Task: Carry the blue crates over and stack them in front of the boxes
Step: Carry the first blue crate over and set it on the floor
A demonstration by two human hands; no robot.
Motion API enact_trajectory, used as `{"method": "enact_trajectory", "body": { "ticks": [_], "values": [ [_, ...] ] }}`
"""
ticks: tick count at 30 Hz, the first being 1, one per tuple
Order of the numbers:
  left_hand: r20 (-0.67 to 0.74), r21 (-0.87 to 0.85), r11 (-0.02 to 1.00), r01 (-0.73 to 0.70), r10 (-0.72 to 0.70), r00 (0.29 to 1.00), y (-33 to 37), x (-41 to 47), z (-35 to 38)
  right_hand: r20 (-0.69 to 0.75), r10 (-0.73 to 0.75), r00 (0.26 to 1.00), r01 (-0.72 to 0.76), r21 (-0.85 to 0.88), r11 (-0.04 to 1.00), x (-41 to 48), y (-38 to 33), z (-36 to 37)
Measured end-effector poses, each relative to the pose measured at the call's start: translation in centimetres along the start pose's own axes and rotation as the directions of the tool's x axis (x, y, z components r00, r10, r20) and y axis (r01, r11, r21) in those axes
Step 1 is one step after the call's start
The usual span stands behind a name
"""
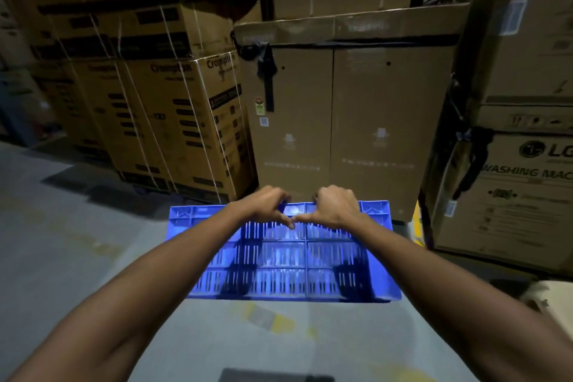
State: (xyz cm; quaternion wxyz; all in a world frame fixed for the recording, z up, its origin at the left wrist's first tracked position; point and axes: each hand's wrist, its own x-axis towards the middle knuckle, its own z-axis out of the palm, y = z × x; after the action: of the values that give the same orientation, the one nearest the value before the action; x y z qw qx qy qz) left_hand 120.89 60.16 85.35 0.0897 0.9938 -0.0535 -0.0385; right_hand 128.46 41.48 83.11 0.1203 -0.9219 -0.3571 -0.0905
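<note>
Fingers of the left hand (266, 205) and right hand (336, 206) are curling over the far rim of the crate (279, 260), thumbs touching. It is facing slotted side up, in front of the boxes (341, 108); whether it is touching the floor (77, 257) is unclear.

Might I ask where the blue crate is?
The crate is mid head view, left hand and right hand gripping its far rim, before the tall box, LG box at right.

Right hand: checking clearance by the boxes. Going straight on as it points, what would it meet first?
Probably the tall brown box straight ahead. The right hand grips the far rim of the blue crate; the gap is unclear.
</note>
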Motion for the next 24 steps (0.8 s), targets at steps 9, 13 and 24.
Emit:
{"method": "enact_trajectory", "body": {
  "ticks": [9,13,24],
  "values": [
    [0.006,0.196,0.98,0.023,-0.025,1.0,-6.0,9.8,1.3,0.401,0.093,0.911,-0.113,0.025,0.993,8.8,11.0,3.5],
    [0.077,0.236,0.971,0.027,-0.046,0.996,-9.2,13.8,3.0,0.348,0.135,0.928,-0.15,0.017,0.988,11.5,11.5,7.2],
    [0.062,0.26,0.965,-0.033,0.017,0.998,-19.9,26.1,7.7,0.166,0.228,0.959,-0.211,-0.112,0.971,21.9,12.6,14.9]
  ]
}}
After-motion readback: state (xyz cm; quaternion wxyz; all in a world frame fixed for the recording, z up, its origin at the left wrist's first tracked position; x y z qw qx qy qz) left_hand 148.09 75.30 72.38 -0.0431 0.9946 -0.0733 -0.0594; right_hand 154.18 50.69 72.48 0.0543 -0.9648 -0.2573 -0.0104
